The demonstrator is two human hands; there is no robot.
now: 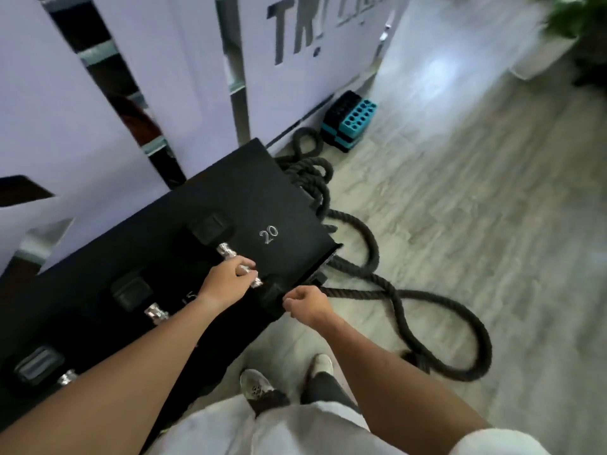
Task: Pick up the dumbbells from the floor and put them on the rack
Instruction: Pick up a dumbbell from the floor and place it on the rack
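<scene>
Lying on the black rack (157, 231) in the middle of the frame: a black dumbbell (210, 229) with a shiny handle, next to a white "20". Gripping that handle, fingers curled around it: the left hand (226, 282). Hanging just right of it, near the rack's front corner: the right hand (307, 305), fingers loosely curled and holding nothing. Resting on the rack toward the lower left: a second dumbbell (131, 292) and a third dumbbell (36, 364). Snaking over the grey floor (476, 208) at the right: a thick black rope (404, 310). Sitting by the wall in the upper middle: teal and black blocks (349, 119). Showing at the bottom: white shoes (256, 382).
</scene>
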